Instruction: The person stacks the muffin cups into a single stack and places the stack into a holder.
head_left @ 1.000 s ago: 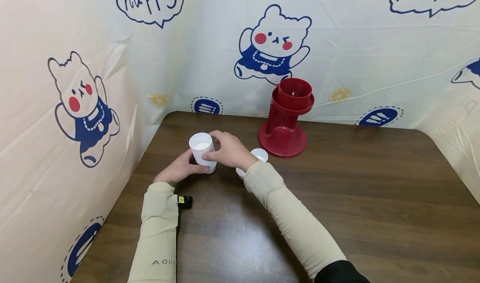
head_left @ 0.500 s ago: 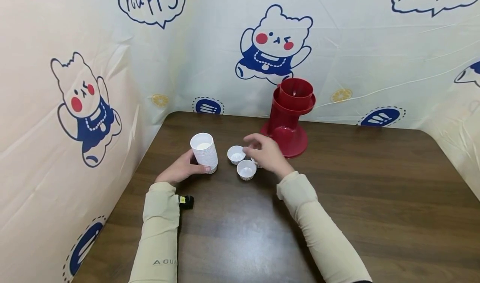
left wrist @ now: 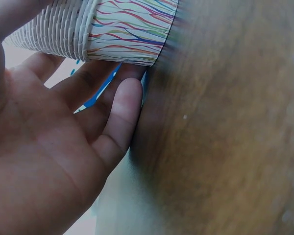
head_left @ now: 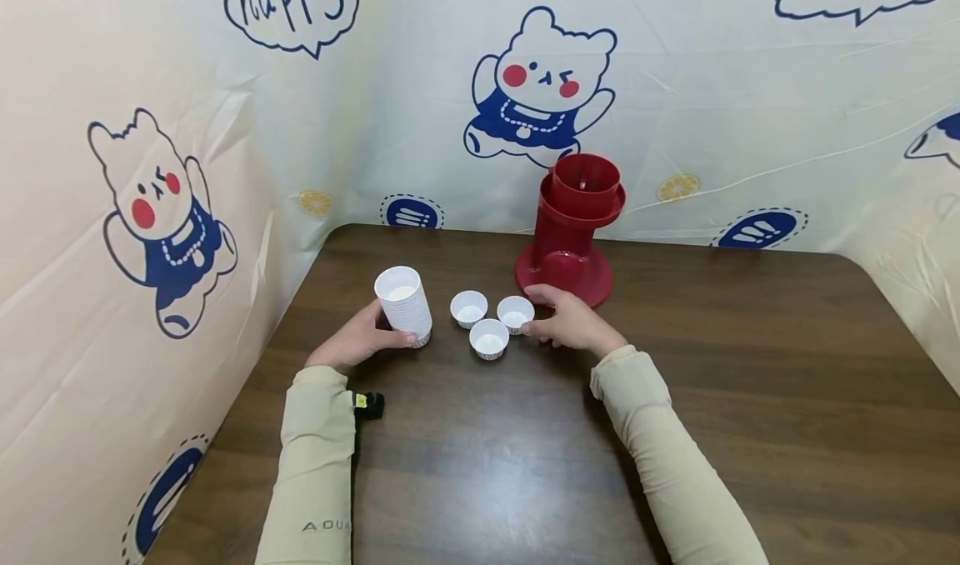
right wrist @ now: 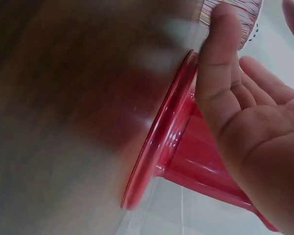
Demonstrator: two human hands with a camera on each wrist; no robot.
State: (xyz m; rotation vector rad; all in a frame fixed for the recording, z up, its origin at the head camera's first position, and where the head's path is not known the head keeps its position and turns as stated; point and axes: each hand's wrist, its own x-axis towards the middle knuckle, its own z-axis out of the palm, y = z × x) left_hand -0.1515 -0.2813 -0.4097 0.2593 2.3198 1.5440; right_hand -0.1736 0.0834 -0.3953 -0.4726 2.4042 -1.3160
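In the head view my left hand (head_left: pixel 363 336) grips a tall stack of nested white paper baking cups (head_left: pixel 405 307), thumb across its lower front. The left wrist view shows the stack's lowest cup (left wrist: pixel 132 29), patterned with coloured wavy lines, by the tabletop. To the right, three single baking cups stand mouth up: a left cup (head_left: pixel 468 309), a front cup (head_left: pixel 489 340) and a right cup (head_left: pixel 514 313). My right hand (head_left: pixel 573 322) is at the right cup with thumb and fingers parted beside it. In the right wrist view, a fingertip overlaps a patterned cup (right wrist: pixel 247 14).
A red plastic stand (head_left: pixel 562 252) with a round base and a cylindrical top is just behind my right hand. Patterned cloth (head_left: pixel 420 90) hangs behind and beside the brown wooden table (head_left: pixel 750 382). A black clip (head_left: pixel 369 405) is at my left sleeve.
My right hand has left the top of the stack and moved right, past the single cups, to the right cup's outer side. The left hand keeps its grip on the stack.
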